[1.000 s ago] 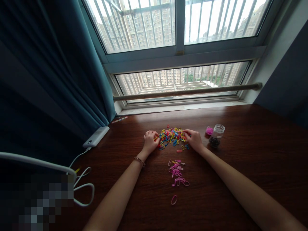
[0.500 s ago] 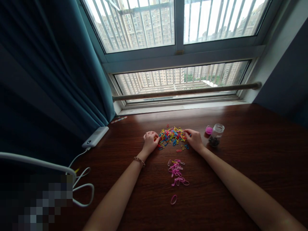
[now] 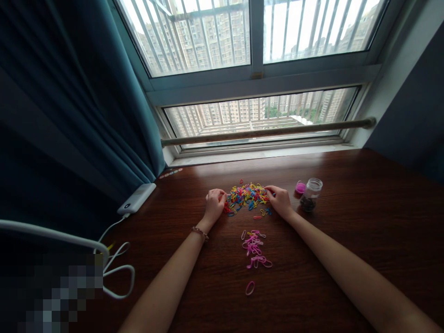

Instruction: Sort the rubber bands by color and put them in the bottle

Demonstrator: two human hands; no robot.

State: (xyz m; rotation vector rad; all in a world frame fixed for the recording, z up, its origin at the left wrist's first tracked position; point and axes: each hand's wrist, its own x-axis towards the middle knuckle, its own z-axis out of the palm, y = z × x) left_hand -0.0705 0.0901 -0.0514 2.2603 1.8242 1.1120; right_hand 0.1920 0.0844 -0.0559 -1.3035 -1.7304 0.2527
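A heap of small, many-coloured rubber bands (image 3: 248, 195) lies on the brown wooden table. At its left edge is my left hand (image 3: 215, 203), fingers curled, with thumb and forefinger pinched on what seems to be a small rubber band. My right hand (image 3: 279, 201) touches the heap's right edge, its fingertips bent together; whatever they hold is hidden. Closer to me lies a looser group of mostly pink rubber bands (image 3: 254, 245), with one yellow band among them. A single pink rubber band (image 3: 250, 288) lies apart, nearest to me.
Right of my right hand stands a clear, lidless jar (image 3: 311, 196) with dark contents, beside a pink lid (image 3: 300, 188). A white power bank (image 3: 137, 199) with a cable (image 3: 113, 226) lies on the left by the blue curtain (image 3: 114, 106). Behind the table is a barred window (image 3: 258, 113).
My left hand has drawn slightly left from the heap's edge, and more red bands show beside its fingertips. My right hand stays almost in place. The view has shifted very slightly.
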